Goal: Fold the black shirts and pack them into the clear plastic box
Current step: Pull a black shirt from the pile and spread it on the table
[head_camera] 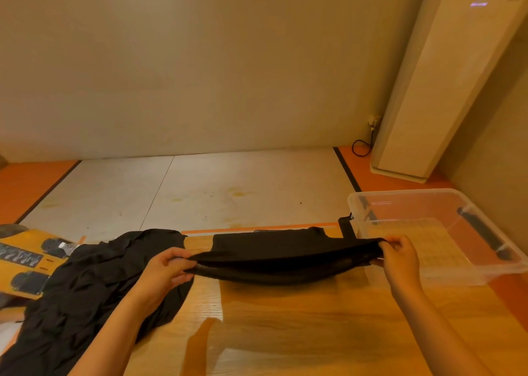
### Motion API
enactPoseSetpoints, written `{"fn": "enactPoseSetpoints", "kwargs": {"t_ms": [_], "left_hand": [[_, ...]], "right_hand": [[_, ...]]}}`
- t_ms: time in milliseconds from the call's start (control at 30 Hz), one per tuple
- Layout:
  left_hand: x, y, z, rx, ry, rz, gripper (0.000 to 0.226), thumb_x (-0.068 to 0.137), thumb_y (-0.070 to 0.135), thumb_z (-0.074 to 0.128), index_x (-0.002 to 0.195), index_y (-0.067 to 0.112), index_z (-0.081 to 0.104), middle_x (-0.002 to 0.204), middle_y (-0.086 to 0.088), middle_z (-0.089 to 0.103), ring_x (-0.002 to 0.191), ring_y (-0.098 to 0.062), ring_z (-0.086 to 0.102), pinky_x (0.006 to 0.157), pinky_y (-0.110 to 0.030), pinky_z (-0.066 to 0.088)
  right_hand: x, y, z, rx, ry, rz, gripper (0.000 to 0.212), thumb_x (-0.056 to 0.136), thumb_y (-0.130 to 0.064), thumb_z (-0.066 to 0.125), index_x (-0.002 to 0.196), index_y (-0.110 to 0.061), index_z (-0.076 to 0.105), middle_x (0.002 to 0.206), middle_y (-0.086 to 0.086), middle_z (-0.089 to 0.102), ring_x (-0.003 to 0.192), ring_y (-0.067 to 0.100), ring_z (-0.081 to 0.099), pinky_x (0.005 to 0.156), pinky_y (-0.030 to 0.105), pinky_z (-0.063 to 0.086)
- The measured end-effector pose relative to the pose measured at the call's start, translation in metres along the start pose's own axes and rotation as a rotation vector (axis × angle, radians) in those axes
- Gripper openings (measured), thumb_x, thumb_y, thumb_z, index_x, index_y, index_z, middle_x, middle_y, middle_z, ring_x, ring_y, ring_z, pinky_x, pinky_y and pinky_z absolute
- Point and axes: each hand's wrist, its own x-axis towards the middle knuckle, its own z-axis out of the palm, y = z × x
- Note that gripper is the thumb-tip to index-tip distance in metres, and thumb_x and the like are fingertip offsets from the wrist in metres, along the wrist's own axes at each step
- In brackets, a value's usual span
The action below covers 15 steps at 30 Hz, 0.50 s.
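Observation:
A folded black shirt (283,257) hangs just above the wooden table (300,327), stretched between my two hands and sagging in the middle. My left hand (167,270) pinches its left end. My right hand (400,257) pinches its right end, close to the near left corner of the clear plastic box (428,272). The box stands on the table's right side with no shirts in it. A heap of crumpled black shirts (83,295) lies on the table's left side, under my left forearm.
A yellow board with black pads (25,261) lies at the far left. A black clamp (346,227) sits at the table's back edge beside the box. Beyond the table are a white floor mat (185,190) and a tall white appliance (423,90) in the corner.

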Motion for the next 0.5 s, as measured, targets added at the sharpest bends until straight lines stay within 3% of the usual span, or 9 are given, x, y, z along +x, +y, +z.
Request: {"fn": "enactPoseSetpoints", "kwargs": {"t_ms": [100,200,267,367,500], "left_hand": [[0.002,-0.002,-0.013,0.586,0.166,0.103,0.027,0.082,-0.006,0.068,0.1,0.011,0.059,0.077,-0.012,0.066,0.068,-0.024,0.069,0.069,-0.034,0.058],[0.003,0.009,-0.012,0.787,0.295,0.254,0.018,0.086,-0.002,0.062,0.096,0.013,0.06,0.077,-0.009,0.065,0.067,-0.021,0.065,0.061,-0.027,0.05],[0.009,0.026,-0.005,0.662,0.31,0.257,0.014,0.091,-0.002,0.055,0.094,0.01,0.06,0.077,-0.014,0.067,0.063,-0.023,0.066,0.06,-0.028,0.054],[0.028,0.058,0.003,0.161,0.267,0.104,0.007,0.094,-0.001,0.055,0.098,0.003,0.06,0.078,-0.021,0.066,0.06,-0.025,0.067,0.06,-0.027,0.06],[0.056,0.104,0.002,-0.23,0.229,0.095,0.011,0.096,0.003,0.053,0.104,0.003,0.06,0.094,-0.02,0.067,0.076,-0.021,0.071,0.061,-0.022,0.059]], "right_hand": [[-0.001,0.006,-0.009,-0.017,0.034,0.003,0.008,0.097,-0.005,0.048,0.104,-0.008,0.05,0.101,0.014,0.057,0.08,0.026,0.063,0.064,0.031,0.054],[-0.004,0.006,-0.008,-0.078,0.042,-0.017,0.007,0.098,-0.006,0.045,0.103,-0.01,0.047,0.096,0.014,0.057,0.073,0.024,0.061,0.06,0.033,0.053],[-0.004,-0.005,0.002,-0.07,0.034,-0.017,0.009,0.098,-0.006,0.043,0.105,-0.009,0.048,0.092,0.015,0.059,0.068,0.023,0.059,0.057,0.033,0.052],[0.014,-0.037,0.021,0.062,-0.025,0.07,0.016,0.1,-0.006,0.04,0.109,-0.005,0.053,0.093,0.014,0.061,0.067,0.023,0.061,0.058,0.032,0.052],[0.051,-0.096,0.053,0.273,-0.099,0.13,0.018,0.098,0.0,0.041,0.108,-0.004,0.056,0.111,0.02,0.058,0.086,0.031,0.064,0.056,0.028,0.052]]}}
